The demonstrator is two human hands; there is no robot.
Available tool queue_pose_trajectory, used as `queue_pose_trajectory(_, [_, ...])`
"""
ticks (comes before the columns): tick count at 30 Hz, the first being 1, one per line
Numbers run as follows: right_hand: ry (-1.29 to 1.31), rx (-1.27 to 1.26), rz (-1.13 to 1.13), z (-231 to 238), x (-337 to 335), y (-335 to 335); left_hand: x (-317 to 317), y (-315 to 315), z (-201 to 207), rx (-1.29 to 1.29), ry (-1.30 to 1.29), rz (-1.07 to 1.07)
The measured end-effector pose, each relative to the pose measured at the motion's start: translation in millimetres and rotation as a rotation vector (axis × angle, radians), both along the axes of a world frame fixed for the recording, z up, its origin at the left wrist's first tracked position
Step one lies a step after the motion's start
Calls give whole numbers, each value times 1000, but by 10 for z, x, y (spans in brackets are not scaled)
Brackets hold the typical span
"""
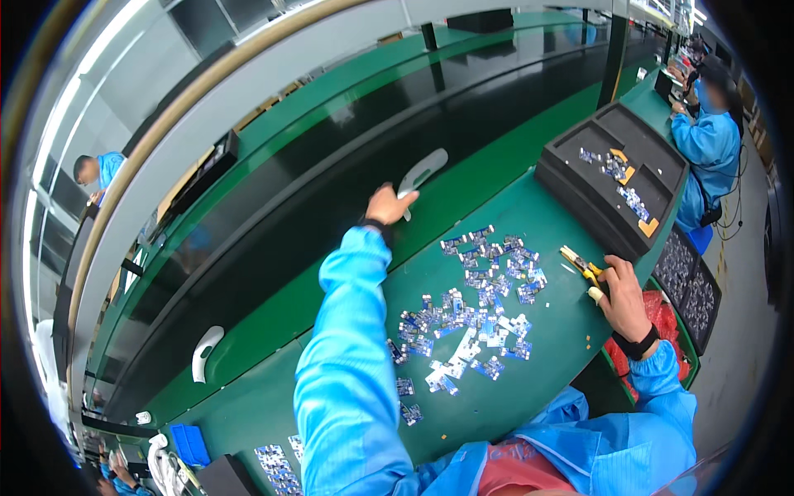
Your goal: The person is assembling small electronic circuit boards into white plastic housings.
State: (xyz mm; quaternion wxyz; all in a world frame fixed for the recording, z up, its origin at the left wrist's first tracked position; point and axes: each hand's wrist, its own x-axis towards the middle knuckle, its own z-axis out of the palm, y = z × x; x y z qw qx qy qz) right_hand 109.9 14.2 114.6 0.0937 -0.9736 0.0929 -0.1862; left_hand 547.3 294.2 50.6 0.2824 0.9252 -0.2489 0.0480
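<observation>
White piece [432,162] slants lengthwise away-right past worktop's [562,351] far edge, outstretched left hand [386,205] pinching! Right hand [626,302] curls at pliers [592,273], grip unclear.

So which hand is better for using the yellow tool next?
Probably the right hand: its fingers are at the yellow tool, while the left hand holds a white piece, farther off.

The person's smock [343,355] is bright blue, the shirt [529,471] red, and both wristbands [635,341] are black. The circuit boards [453,304] are mottled blue and white on a green workbench [525,211], while the pliers [590,271] show yellow and black. The curved plastic piece [434,161] is white, the conveyor belt [484,124] black.
</observation>
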Motion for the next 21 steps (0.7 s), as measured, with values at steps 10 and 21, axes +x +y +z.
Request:
queue_pose_trajectory(10, [-268, 298, 234, 329, 131, 172, -1252, 146, 797, -238, -522, -239])
queue_pose_trajectory(21, [-29, 523, 1102, 52, -191, 1181, -4587, 1112, 1179, -110, -226, -272])
